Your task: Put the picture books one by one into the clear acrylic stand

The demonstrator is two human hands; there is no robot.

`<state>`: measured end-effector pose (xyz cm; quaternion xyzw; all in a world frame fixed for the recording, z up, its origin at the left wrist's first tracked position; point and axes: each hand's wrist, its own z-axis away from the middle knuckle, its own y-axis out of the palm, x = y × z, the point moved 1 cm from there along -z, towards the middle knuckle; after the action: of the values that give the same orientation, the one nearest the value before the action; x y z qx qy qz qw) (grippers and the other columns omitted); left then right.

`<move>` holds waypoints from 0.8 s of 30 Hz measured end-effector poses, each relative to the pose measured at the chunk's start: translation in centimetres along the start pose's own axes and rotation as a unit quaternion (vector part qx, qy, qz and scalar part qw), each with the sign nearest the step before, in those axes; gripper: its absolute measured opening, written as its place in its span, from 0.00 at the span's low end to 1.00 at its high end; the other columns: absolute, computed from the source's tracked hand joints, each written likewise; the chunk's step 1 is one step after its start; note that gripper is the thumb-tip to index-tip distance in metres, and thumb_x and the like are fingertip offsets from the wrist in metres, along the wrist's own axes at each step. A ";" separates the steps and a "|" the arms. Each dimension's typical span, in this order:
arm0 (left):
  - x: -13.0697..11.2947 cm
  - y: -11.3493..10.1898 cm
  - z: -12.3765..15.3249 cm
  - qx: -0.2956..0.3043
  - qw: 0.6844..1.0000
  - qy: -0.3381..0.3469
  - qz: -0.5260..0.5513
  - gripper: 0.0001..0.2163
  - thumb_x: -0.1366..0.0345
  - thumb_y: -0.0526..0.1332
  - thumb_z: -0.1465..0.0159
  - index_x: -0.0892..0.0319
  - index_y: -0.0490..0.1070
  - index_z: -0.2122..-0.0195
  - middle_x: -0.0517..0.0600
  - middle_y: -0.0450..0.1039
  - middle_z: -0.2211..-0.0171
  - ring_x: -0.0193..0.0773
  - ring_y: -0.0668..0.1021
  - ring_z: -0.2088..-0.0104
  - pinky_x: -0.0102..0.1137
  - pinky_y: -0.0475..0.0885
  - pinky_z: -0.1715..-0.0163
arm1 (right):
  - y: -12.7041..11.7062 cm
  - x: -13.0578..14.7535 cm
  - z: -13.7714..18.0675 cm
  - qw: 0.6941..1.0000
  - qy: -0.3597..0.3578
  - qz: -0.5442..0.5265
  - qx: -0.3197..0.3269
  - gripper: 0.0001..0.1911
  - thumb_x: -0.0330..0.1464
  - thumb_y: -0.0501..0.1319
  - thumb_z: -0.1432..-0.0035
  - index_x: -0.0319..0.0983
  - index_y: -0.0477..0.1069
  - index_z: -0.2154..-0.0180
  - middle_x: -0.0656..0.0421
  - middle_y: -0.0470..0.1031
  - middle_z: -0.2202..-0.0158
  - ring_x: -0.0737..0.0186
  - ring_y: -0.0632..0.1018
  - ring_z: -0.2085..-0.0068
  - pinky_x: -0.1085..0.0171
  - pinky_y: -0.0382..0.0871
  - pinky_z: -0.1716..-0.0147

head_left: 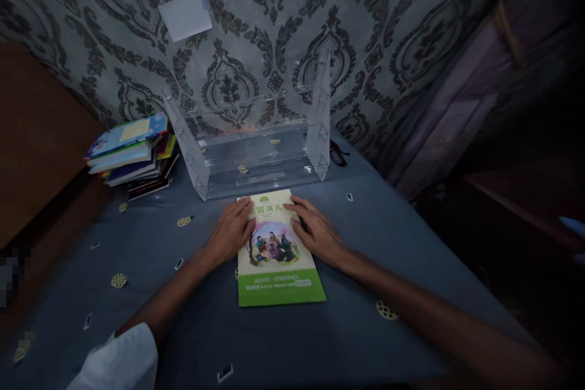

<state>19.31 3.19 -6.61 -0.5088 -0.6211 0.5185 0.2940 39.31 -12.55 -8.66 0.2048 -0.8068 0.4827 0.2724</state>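
The head view shows a book [283, 256] lying flat near the middle of the frame, a little low. It looks shut, with its cover facing up. Most of the cover is pale cream. A wide green band with a zigzag top edge runs along the bottom, and it has small, pale writing on it. In the middle of the cover is a picture of people in robes next to a tree, with soft pink and purple colors behind them. Big green letters sit near the top, below a small round green mark. Fingers hide some of the letters.

The left hand [232, 230] rests on the upper left edge of the book. It is loose and almost flat, with its fingers stretched forward and its thumb on the cover. The right hand [317, 233] rests the same way on the upper right edge. Its fingers are long and a bit apart, and its thumb is on the cover too. Both hands touch the book without curling around it.

Under the book is a blue cloth [365, 244]. A clear rack [319, 134] stands just above the book in the frame. A pile of books [134, 155] is at the left.
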 end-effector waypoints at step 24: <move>-4.0 1.7 -6.9 0.034 0.989 0.130 0.058 0.20 0.65 0.52 0.28 0.64 0.65 0.37 0.60 0.67 0.36 0.49 0.69 0.35 0.47 0.65 0.37 | -0.6 0.2 -0.1 0.992 0.034 -0.113 -0.030 0.34 0.31 0.48 0.31 0.41 0.38 0.29 0.45 0.68 0.38 0.52 0.72 0.38 0.44 0.68 0.40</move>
<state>27.30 1.76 -5.55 -0.5970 -0.5291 0.4851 0.3582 39.54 -12.81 -8.07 0.2700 -0.7828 0.4306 0.3589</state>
